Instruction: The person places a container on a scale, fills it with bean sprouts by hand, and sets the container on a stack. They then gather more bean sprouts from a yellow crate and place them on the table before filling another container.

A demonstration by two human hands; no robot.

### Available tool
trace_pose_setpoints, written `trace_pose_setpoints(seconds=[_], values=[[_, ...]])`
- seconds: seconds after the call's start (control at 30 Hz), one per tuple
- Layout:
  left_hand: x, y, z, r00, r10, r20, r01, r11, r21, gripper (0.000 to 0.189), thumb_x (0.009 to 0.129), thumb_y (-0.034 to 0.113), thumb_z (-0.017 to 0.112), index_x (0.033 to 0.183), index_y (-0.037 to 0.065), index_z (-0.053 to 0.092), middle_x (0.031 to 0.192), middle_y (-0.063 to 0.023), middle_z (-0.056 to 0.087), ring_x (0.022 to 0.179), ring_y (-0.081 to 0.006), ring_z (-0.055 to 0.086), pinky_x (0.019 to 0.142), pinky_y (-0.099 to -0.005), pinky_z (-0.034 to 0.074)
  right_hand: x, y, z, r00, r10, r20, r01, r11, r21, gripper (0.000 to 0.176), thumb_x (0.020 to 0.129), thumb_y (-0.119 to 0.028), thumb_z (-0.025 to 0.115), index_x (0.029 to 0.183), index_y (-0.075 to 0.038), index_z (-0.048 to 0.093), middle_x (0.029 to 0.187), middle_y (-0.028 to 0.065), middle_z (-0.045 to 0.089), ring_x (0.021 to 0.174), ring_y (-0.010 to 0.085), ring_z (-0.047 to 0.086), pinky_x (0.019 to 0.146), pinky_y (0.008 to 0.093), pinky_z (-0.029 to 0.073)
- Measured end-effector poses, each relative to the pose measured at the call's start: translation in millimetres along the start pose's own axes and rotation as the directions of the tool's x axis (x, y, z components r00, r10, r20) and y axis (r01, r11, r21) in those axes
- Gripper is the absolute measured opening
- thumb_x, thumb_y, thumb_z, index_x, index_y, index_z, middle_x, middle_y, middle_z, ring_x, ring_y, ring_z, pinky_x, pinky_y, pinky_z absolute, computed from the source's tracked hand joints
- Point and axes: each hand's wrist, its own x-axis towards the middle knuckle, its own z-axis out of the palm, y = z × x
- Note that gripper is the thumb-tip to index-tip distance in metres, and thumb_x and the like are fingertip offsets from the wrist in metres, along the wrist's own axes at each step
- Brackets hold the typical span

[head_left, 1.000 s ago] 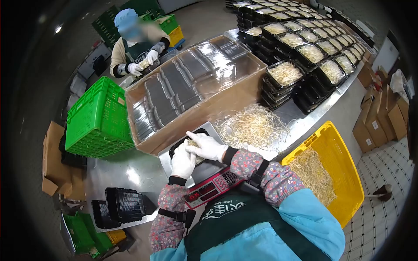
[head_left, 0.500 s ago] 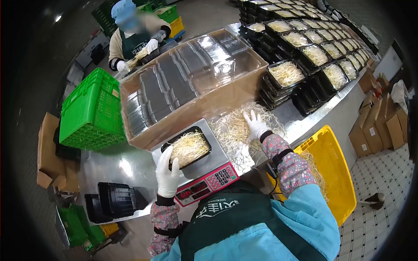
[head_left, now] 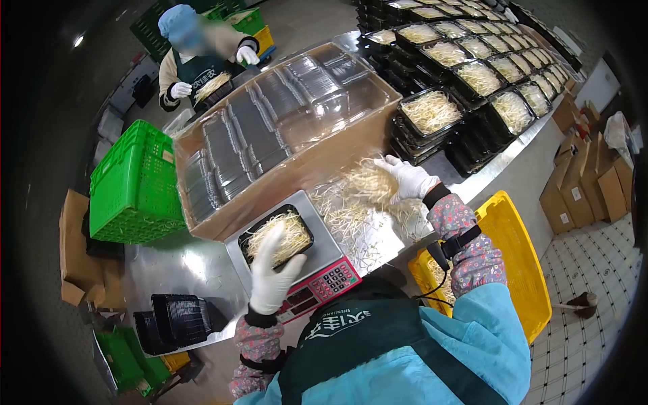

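Observation:
A black tray of bean sprouts (head_left: 289, 229) sits on the platform of a digital scale (head_left: 328, 247) with a red keypad panel. Over the tray's near edge is my left hand (head_left: 273, 280), white-gloved, fingers spread and holding nothing. To the right, my right hand (head_left: 413, 181), also gloved, grips a clump of bean sprouts (head_left: 370, 183), blurred by motion and raised above the metal table. Beneath it lies a loose pile of sprouts (head_left: 344, 219).
Beyond the scale stands a cardboard box (head_left: 283, 172) of clear plastic lids. Filled trays (head_left: 432, 111) are stacked at right. A yellow crate (head_left: 520, 270), green crate (head_left: 135, 189) and empty black trays (head_left: 179, 320) surround me. A co-worker (head_left: 202, 67) handles another tray across the table.
My right hand has lifted a clump of sprouts from the pile, thinning it. My left hand has shifted from the tray's side to over its near edge. The co-worker's hands have moved apart.

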Motion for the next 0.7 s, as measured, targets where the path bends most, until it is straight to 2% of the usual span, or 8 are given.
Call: trace_pose_setpoints(seconds=[0.17, 0.3, 0.37, 0.47, 0.53, 0.6, 0.63, 0.7], values=[[46.6, -8.4, 89.6, 0.891, 0.142, 0.432, -0.198, 0.976, 0.087, 0.102, 0.07, 0.027, 0.084, 0.147, -0.007, 0.027, 0.15, -0.0289, 0.031, 0.14, -0.0382, 0.033, 0.115, -0.0389, 0.03, -40.5, 31.2, 9.0, 0.973, 0.149, -0.174, -0.115, 0.974, 0.193, 0.106, 0.064, -0.022, 0.087, 0.152, -0.015, 0.028, 0.152, 0.0243, 0.031, 0.135, 0.0423, 0.038, 0.109, 0.0419, 0.039], [48.8, -57.0, 164.9, 0.8, -0.016, 0.6, -0.139, 0.968, 0.211, 0.127, 0.061, 0.034, 0.088, 0.15, -0.007, 0.009, 0.155, -0.0329, 0.007, 0.145, -0.0451, 0.013, 0.118, -0.043, 0.022, -68.5, 33.1, 46.3, 0.97, 0.175, -0.168, -0.158, 0.981, 0.111, 0.114, 0.059, -0.028, 0.09, 0.152, -0.014, 0.025, 0.154, 0.0258, 0.026, 0.137, 0.0459, 0.032, 0.111, 0.0483, 0.036], [42.1, -63.9, 192.4, 0.75, -0.229, 0.621, -0.017, 0.931, 0.365, 0.134, 0.057, 0.035, 0.09, 0.153, 0.0, 0.004, 0.157, -0.03, 0.0, 0.145, -0.0485, 0.008, 0.117, -0.0475, 0.023, -72.3, 28.1, 73.6, 0.985, 0.089, -0.145, -0.092, 0.996, -0.015, 0.12, 0.058, -0.034, 0.09, 0.154, -0.018, 0.019, 0.156, 0.024, 0.02, 0.141, 0.0478, 0.024, 0.109, 0.0531, 0.037], [45.0, -83.7, 222.9, 0.774, -0.316, 0.549, 0.05, 0.894, 0.445, 0.136, 0.056, 0.037, 0.09, 0.156, 0.016, -0.001, 0.16, -0.0193, -0.005, 0.144, -0.0511, 0.007, 0.1, -0.0718, 0.034, -65.9, 4.2, 80.0, 1.0, 0.0, -0.003, 0.0, 0.996, -0.088, 0.125, 0.054, -0.033, 0.09, 0.155, -0.021, 0.017, 0.157, 0.0199, 0.02, 0.143, 0.0469, 0.022, 0.104, 0.0649, 0.034], [60.7, -87.7, 233.3, 0.763, -0.409, 0.501, 0.044, 0.806, 0.591, 0.139, 0.053, 0.034, 0.092, 0.156, 0.019, -0.001, 0.161, -0.0172, -0.005, 0.144, -0.0504, 0.008, 0.098, -0.0731, 0.035, -49.7, 4.1, 96.1, 0.993, -0.118, 0.003, 0.117, 0.98, -0.16, 0.129, 0.051, -0.032, 0.092, 0.155, -0.022, 0.016, 0.158, 0.0176, 0.019, 0.143, 0.0484, 0.02, 0.104, 0.0661, 0.034], [81.6, -93.4, 239.4, 0.763, -0.467, 0.446, 0.047, 0.729, 0.683, 0.145, 0.048, 0.032, 0.095, 0.156, 0.022, -0.001, 0.161, -0.0143, -0.005, 0.145, -0.0491, 0.008, 0.098, -0.0746, 0.036, -27.1, 16.1, 99.2, 0.993, -0.106, -0.05, 0.093, 0.971, -0.218, 0.129, 0.051, -0.032, 0.092, 0.155, -0.023, 0.015, 0.159, 0.0173, 0.018, 0.143, 0.0484, 0.02, 0.104, 0.0659, 0.034], [94.8, -92.4, 239.8, 0.735, -0.528, 0.426, 0.062, 0.677, 0.734, 0.147, 0.046, 0.034, 0.095, 0.156, 0.022, -0.001, 0.162, -0.0141, -0.004, 0.144, -0.0494, 0.01, 0.102, -0.0693, 0.037, -14.6, 18.8, 88.9, 0.992, -0.101, -0.077, 0.079, 0.966, -0.245, 0.13, 0.052, -0.032, 0.092, 0.155, -0.023, 0.014, 0.159, 0.0171, 0.018, 0.143, 0.0483, 0.02, 0.104, 0.0658, 0.034], [112.3, -111.5, 238.7, 0.802, -0.46, 0.381, 0.085, 0.72, 0.689, 0.149, 0.044, 0.035, 0.096, 0.156, 0.023, -0.001, 0.162, -0.0144, -0.004, 0.144, -0.0496, 0.013, 0.105, -0.0613, 0.039, 12.0, 28.3, 63.7, 1.0, -0.027, -0.006, 0.025, 0.974, -0.226, 0.137, 0.049, -0.032, 0.093, 0.156, -0.023, 0.008, 0.16, 0.0195, 0.015, 0.142, 0.0497, 0.021, 0.105, 0.0634, 0.035]])
